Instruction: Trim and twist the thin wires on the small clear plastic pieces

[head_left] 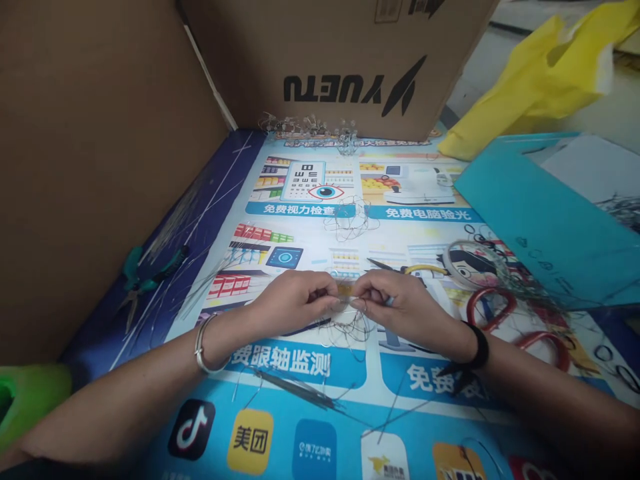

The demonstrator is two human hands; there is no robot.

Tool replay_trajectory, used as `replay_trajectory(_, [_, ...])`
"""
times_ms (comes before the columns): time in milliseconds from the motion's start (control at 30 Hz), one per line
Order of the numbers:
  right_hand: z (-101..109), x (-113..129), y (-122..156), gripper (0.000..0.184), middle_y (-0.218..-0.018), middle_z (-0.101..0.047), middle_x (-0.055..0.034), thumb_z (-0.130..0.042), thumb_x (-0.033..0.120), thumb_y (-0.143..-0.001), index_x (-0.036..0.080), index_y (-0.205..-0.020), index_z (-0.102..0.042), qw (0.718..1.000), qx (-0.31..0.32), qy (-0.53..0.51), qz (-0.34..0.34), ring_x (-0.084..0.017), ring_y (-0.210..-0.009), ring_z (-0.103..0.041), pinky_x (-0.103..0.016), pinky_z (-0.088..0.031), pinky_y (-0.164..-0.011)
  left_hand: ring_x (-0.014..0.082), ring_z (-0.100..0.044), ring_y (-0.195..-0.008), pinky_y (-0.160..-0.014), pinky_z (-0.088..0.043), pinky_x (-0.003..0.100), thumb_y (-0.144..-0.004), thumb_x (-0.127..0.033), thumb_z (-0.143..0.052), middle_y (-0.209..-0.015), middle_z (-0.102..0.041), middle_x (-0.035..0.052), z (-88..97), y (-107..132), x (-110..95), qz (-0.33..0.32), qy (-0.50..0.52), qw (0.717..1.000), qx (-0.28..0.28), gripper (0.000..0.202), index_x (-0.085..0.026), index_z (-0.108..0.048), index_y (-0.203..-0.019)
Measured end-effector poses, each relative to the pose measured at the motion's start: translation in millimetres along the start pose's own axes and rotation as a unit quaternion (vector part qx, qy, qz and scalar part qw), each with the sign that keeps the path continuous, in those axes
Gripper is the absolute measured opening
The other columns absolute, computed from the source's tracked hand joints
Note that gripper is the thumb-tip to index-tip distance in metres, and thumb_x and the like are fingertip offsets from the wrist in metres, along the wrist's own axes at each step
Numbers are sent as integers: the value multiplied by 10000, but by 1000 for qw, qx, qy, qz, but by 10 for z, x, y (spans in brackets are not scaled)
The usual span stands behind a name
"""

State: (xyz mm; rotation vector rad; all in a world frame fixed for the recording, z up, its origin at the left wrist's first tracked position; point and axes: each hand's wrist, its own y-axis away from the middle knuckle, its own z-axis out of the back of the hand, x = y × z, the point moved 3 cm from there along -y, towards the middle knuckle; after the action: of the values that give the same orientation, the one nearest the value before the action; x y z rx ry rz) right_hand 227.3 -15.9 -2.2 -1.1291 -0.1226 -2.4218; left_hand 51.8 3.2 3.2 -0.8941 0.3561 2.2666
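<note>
Wire piece (349, 328), one, sits between the two hands over the printed sheet (373, 320); all places are given from it. Left hand (295, 299): thumb and forefinger pressed together, pinching its left side. Right hand (400, 299): same pinch, right side; exact contact hidden by the fingertips.

Counts: one similar looped wire frame (353, 220) beyond it; one small wire bundle (295, 388) nearer the person; one pair of teal-handled pliers (145, 285) far left; one pair of red-handled scissors (512, 305), one clear ring (447, 260) and one yellow-handled tool (425, 269), all right. Cluster of small wire pieces (346, 138) well beyond, too tiny to count.

Containers: one teal box (530, 223) beyond and right, holding a white sheet (590, 167) and dark wires (627, 210), number unclear. One upside-down-lettered cardboard box (340, 40) farthest beyond; contents not visible.
</note>
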Motion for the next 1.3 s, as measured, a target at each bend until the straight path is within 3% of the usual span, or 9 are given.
replay_trajectory(400, [-45, -44, 5, 32, -670, -547, 13, -560, 187, -787, 188, -806, -586, 997, -36, 63, 33, -94, -592, -479, -211, -361, -548, 97, -568, -647, -577, -410, 212, -816, -183, -519, -727, -652, -11, -7, -6, 15, -49, -73, 992, -92, 98, -179, -617, -810])
replay_trajectory(567, [-34, -97, 5, 189, -754, -574, -2, -562, 165, -767, 204, -951, -573, 996, -73, 49, 1, -103, -608, -502, -226, -400, -561, 106, -587, -653, -587, -429, 222, -822, -174, -505, -731, -660, 8, 39, 2, 66, -83, -129, 973, -175, 98, -167, -601, -806])
replay_trajectory(700, [-67, -138, 6, 293, -794, -586, -2, -548, 178, -781, 221, -1070, -531, 997, -73, 28, -12, -103, -604, -512, -241, -424, -578, 124, -603, -662, -601, -446, 240, -845, -209, -479, -737, -667, 21, 60, -7, 149, -92, -185, 956, -208, 132, -167, -600, -816])
replay_trajectory(967, [-78, -125, -4, 323, -792, -595, -3, -487, 174, -809, 203, -1130, -478, 996, -72, 3, -46, -106, -595, -519, -249, -434, -571, 116, -583, -644, -591, -427, 226, -839, -226, -493, -729, -650, 13, 160, -53, 251, -32, -179, 959, -218, 118, -169, -595, -818])
replay_trajectory(1133, [-86, -148, 4, 325, -789, -599, -5, -481, 156, -805, 207, -1126, -474, 996, -83, 14, -25, -112, -612, -530, -258, -438, -583, 102, -557, -606, -568, -414, 200, -840, -256, -494, -670, -612, -7, 221, -82, 357, 18, -150, 956, -252, 127, -173, -579, -794])
replay_trajectory(1300, [-66, -158, 6, 284, -758, -595, 0, -487, 157, -799, 208, -1079, -502, 994, -100, 33, -10, -117, -618, -543, -252, -439, -580, 109, -559, -622, -580, -418, 203, -842, -265, -485, -681, -614, -5, 201, -102, 400, 21, -141, 960, -242, 138, -178, -586, -806])
